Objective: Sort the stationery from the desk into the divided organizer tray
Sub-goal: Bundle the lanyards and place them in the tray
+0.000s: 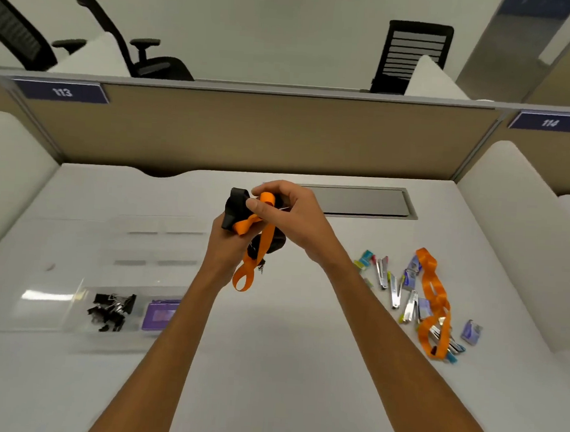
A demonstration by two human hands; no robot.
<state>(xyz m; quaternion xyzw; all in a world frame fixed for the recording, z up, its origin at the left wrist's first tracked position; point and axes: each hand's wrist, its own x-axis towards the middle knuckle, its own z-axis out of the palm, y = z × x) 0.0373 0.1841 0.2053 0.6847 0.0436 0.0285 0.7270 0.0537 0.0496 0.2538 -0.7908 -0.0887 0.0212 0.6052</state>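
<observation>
Above the middle of the desk my left hand (223,245) grips a bundle of black and orange lanyards (253,227). My right hand (290,213) pinches the orange strap at the top of that bundle. A loop of orange strap hangs below the hands. The clear divided organizer tray (51,305) lies at the left; black binder clips (112,310) fill one compartment and a purple box (160,315) another. At the right lies a loose pile of small staplers (396,289), staple boxes (471,332) and a second orange lanyard (433,301).
A grey cable flap (358,202) is set into the desk behind my hands. Beige partition walls (248,133) close the desk at the back and sides. Office chairs (146,53) stand beyond the partition.
</observation>
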